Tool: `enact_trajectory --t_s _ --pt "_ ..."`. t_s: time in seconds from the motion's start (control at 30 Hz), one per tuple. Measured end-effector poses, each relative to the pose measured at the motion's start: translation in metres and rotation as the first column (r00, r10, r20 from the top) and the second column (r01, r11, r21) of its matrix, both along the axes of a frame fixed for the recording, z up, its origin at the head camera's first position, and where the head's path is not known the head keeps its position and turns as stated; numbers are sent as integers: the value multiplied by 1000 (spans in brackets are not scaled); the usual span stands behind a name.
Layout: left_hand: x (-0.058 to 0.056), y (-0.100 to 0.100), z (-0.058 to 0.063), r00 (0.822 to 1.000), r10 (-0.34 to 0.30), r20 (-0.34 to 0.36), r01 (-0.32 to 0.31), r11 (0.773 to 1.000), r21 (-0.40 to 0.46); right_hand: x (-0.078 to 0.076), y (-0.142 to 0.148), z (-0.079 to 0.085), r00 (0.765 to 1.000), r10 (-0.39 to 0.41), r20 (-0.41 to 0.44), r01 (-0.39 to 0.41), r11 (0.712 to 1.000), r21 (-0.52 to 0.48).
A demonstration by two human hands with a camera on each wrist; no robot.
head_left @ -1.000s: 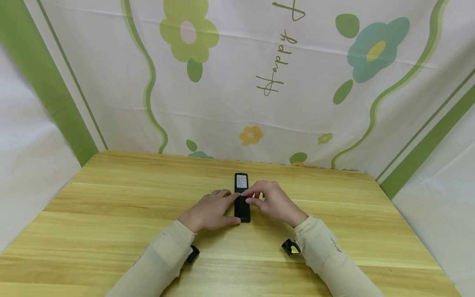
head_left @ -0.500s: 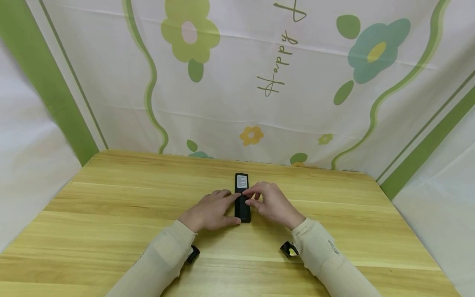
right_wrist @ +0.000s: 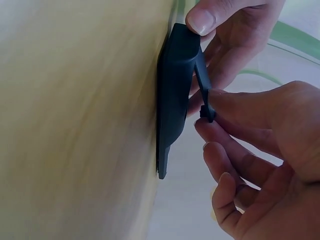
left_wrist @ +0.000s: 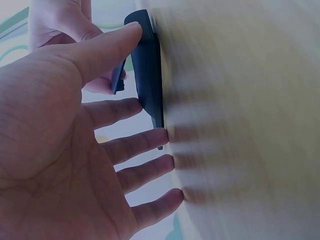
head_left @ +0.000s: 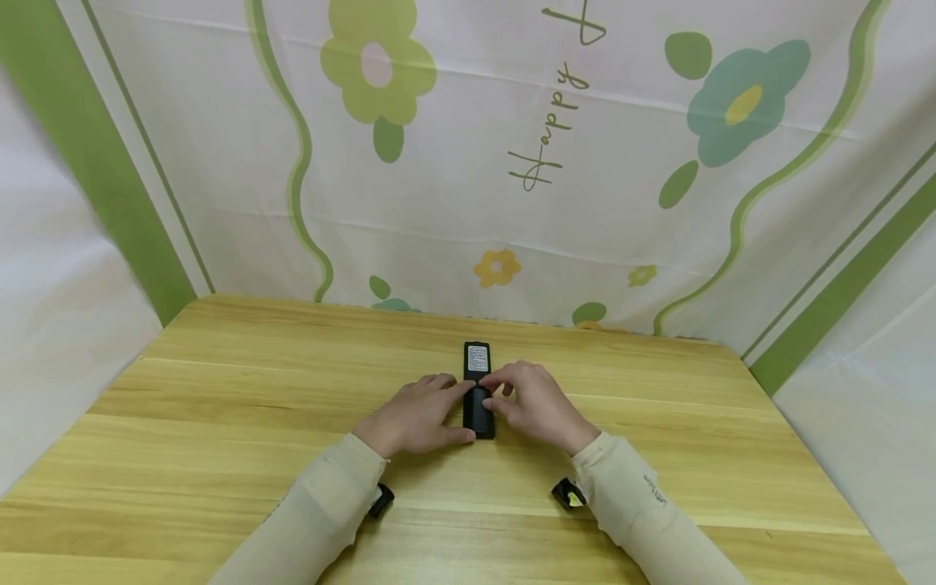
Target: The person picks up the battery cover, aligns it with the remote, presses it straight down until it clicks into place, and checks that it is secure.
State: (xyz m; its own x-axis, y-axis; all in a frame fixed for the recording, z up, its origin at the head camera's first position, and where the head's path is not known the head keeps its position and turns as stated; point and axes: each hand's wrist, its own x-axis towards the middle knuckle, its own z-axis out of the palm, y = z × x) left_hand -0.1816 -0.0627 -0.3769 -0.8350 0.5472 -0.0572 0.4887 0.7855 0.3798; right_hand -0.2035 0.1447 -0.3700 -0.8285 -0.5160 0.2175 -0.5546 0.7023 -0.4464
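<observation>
A black remote control (head_left: 478, 431) lies back side up on the wooden table, a white label (head_left: 478, 358) toward its far end. My left hand (head_left: 417, 414) rests beside it on the left. The left thumb touches the remote's near end and the index finger reaches its side, while the other fingertips meet the table (left_wrist: 240, 125). From the right, my right hand (head_left: 537, 406) pinches the free end of the battery cover (right_wrist: 202, 80) between thumb and fingers. In the right wrist view the cover is tilted up, a gap between it and the remote body (right_wrist: 175, 95).
Dark wrist-worn devices show under both sleeves, one on the left (head_left: 380, 500) and one on the right (head_left: 567, 493). A white curtain (head_left: 424, 187) printed with flowers hangs behind the table's far edge.
My right hand has come slightly nearer to me, its thumb sliding a little along the remote toward the near end. The battery cover shows more sheen now. My left hand has stayed put.
</observation>
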Motion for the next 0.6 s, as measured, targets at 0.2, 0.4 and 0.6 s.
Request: enact_trajectory --t_s 0.2,0.4,0.6 --pt "0 1 0 1000 1 7 -1 1000 -3 -1 0 -2 1000 11 17 -11 1000 26" --pt "0 1 0 1000 1 2 -1 1000 -4 -2 0 -5 998 36 47 -38 999 25" --pt "0 0 0 1000 0 2 0 1000 1 -1 2 -6 996 54 71 -56 998 37"
